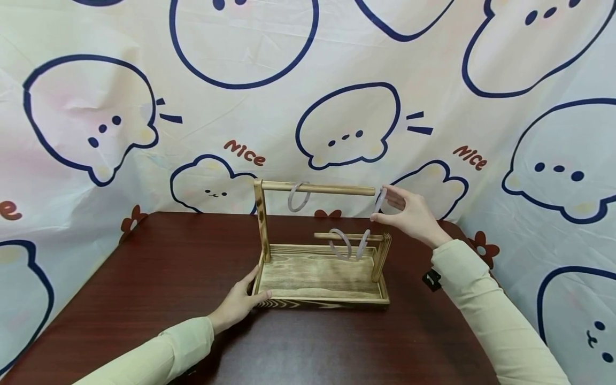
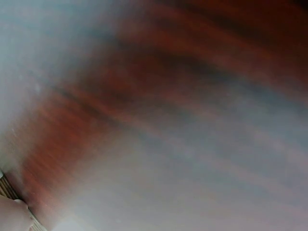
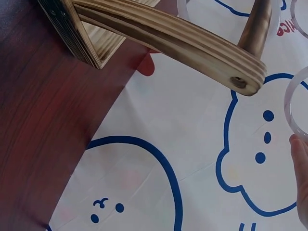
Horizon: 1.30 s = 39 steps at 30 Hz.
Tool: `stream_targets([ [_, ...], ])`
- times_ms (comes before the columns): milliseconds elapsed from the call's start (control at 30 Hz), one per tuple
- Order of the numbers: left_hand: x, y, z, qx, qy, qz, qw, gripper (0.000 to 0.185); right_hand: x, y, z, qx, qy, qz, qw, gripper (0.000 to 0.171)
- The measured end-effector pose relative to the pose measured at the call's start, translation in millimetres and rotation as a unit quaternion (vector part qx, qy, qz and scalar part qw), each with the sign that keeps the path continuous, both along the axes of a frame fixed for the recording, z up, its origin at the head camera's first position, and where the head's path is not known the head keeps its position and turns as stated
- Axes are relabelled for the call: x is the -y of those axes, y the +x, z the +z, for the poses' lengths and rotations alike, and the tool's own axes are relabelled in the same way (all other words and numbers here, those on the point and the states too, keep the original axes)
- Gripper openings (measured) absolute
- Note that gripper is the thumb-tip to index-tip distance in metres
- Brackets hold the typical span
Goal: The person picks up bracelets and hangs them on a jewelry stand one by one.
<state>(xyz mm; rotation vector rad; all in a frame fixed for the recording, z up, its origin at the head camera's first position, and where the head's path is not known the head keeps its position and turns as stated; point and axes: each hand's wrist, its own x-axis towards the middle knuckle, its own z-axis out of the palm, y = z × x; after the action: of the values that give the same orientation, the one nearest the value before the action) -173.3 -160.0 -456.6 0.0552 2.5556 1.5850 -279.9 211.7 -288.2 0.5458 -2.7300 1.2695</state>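
Observation:
A wooden bracelet stand (image 1: 322, 293) has a tray base, a tall left post with an upper bar (image 1: 337, 189), and a short right post with a lower bar (image 1: 321, 236). My left hand (image 1: 236, 303) grips the tray's left front corner, thumb over the rim. Between thumb and fingertips, my right hand (image 1: 409, 215) pinches a pale translucent bangle (image 1: 379, 201), close to the upper bar's free right end. One bangle (image 1: 291, 201) hangs on the upper bar; two more, a left bangle (image 1: 347, 246) and a right bangle (image 1: 363, 245), hang on the lower bar. The right wrist view shows the pinched bangle (image 3: 288, 103) partly cropped.
The stand sits on a dark red-brown table (image 1: 192, 267). Behind and beside it hangs a pale cloth (image 1: 269, 123) with blue cartoon outlines. A small black device (image 1: 431, 279) is at the right wrist. Blurred tabletop fills most of the left wrist view.

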Motion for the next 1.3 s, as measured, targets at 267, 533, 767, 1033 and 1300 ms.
stream_targets([
  [267, -0.5, -0.2, -0.2, -0.001, -0.001, -0.001, 1.0000, 0.080, 0.8, -6.0, 3.9, -0.006, 0.000, 0.012, 1.000, 0.084],
  [533, -0.3, -1.1, -1.0, 0.002, -0.011, 0.002, 0.9999, 0.080, 2.5, -11.0, 8.8, -0.001, 0.005, 0.020, 1.000, 0.084],
  [767, 0.3, -1.0, -1.6, 0.003, 0.010, -0.005, 0.9999, 0.081, 5.6, -15.0, 14.7, -0.007, 0.005, 0.039, 0.999, 0.085],
  [1033, -0.4, -0.9, -1.2, 0.000, 0.006, -0.001, 1.0000, 0.081, 11.4, -17.5, 19.1, -0.012, 0.018, 0.044, 0.999, 0.081],
  [1300, -0.1, -1.4, -2.0, 0.005, 0.010, 0.002, 0.9999, 0.081, 21.9, -20.6, 22.9, -0.021, 0.020, 0.058, 0.998, 0.080],
])
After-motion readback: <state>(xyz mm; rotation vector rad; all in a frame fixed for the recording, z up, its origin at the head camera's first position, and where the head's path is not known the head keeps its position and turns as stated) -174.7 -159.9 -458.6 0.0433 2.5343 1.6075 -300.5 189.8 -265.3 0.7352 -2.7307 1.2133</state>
